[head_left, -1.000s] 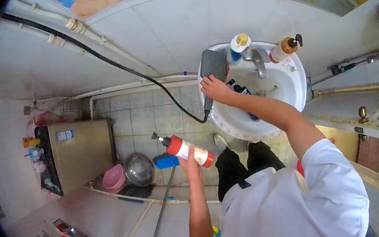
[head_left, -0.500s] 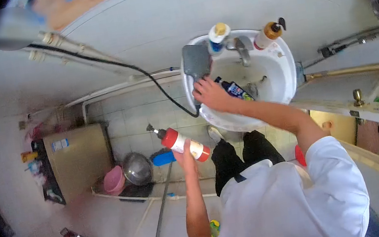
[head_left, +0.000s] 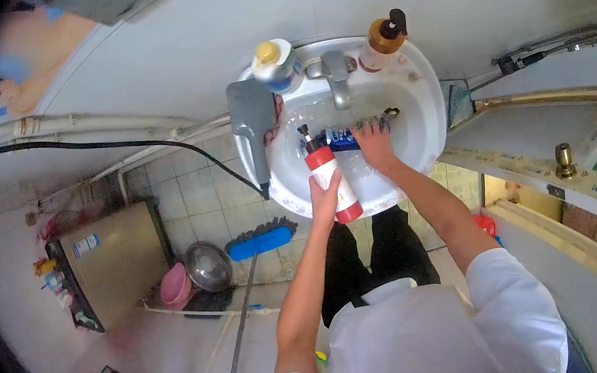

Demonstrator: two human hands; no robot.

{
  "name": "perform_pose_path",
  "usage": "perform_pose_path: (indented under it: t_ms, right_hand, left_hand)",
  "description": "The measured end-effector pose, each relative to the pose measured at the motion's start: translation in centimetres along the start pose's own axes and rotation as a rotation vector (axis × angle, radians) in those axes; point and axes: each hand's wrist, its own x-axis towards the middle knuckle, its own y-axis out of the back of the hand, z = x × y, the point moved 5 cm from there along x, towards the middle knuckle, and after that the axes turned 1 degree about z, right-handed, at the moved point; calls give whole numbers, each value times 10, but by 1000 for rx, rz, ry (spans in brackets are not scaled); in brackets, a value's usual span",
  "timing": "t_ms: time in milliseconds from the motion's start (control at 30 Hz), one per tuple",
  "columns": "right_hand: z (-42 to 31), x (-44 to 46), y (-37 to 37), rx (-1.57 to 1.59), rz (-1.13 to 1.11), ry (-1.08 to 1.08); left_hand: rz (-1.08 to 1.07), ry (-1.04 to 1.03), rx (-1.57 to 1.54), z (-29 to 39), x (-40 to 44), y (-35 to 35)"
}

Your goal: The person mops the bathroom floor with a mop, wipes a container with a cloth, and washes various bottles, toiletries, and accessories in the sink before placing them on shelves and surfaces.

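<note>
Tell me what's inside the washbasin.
The washbasin holds a blue labelled container and a small, unclear dark item. The right grip and red pump bottle block parts of the view; anything behind them is hidden.

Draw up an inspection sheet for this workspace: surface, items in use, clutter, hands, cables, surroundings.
Surface: white washbasin with a metal tap at the back.
Items in use: red-and-white pump bottle; blue item inside the basin.
Clutter: yellow-capped bottle, amber pump bottle and grey device around the rim.
Hands: left hand grips the red-and-white pump bottle; right hand at the blue item, grip unclear.
Cables: black cable running left from the grey device's handle.
Surroundings: mop, metal bowl and pink tub to the left.
</note>
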Motion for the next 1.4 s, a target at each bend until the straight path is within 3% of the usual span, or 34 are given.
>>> perform_pose_path:
  t_ms: [100, 200, 333, 400, 433, 467, 533, 567, 633, 667, 733, 767, 867, 900, 967, 1000, 1067, 1100, 1133, 1200, 1233, 1333, 1367, 1400]
  right_hand:
    - [12, 5, 3, -115, 77, 75]
    - [10, 12, 5, -143, 70, 121]
    - [5, -5, 19, -201, 227, 225]
    - [6, -14, 20, -190, 168, 284]
    - [9, -25, 30, -3, 181, 328]
    - [8, -33, 28, -6, 177, 329]
    - [13, -48, -8, 480, -129, 189]
    - [13, -44, -26, 479, -128, 189]
    - [31, -33, -55, 589, 102, -167]
    - [29, -26, -61, 590, 100, -163]
    - [30, -33, -70, 1369, -152, -1033]
    - [21, -33, -58, 1369, -151, -1037]
    - [-26, -16, -3, 1110, -28, -320]
    - [-35, -17, -2, 1106, -36, -320]
    - [-44, -9, 22, 648, 404, -151]
    - [-47, -3, 23, 649, 402, -148]
    - [-37, 13, 0, 1103, 144, -527]
    - [-36, 25, -22, 1080, -35, -478]
    - [-28, 30, -9, 1078, -40, -481]
    - [-36, 32, -6, 1708, -645, -647]
    - [-30, 35, -19, 1803, -633, -703]
    - [-33, 54, -38, 1517, -594, -584]
    - [-35, 57, -43, 1520, -599, -580]
    - [-34, 64, -34, 1191, -534, -453]
  left_hand:
    - [37, -69, -43, -35, 37, -15]
    - [63, -123, -106, -34, 54, -30]
    - [120, -142, -115, -43, 83, -29]
    - [153, -325, 34, -35, 92, -27]
    - [286, -330, 83, -33, 95, -21]
    - [286, -327, 80, -31, 101, -21]
    - [308, -367, 118, -24, 102, -21]
    - [241, -291, 140, -23, 102, -21]
    - [207, -274, 138, -34, 106, -16]
    - [173, -262, 134, -40, 110, -14]
    - [176, -239, 93, -40, 108, -11]
    - [175, -218, 51, -40, 107, -11]
    - [186, -187, 120, -69, 124, -10]
    - [129, -159, 112, -54, 114, -17]
    - [80, -112, 40, -51, 109, -22]
    - [35, -60, -27, -51, 105, -25]
    - [81, -174, 92, -37, 90, -30]
    - [95, -116, 30, -39, 82, -32]
    - [107, -56, -32, -46, 79, -32]
    - [51, -46, 30, -52, 83, -27]
    - [24, -24, 194, -43, 74, -30]
    - [59, -51, 407, -31, 61, -39]
    - [61, -44, 612, -31, 57, -44]
    - [61, -37, 818, -29, 53, -50]
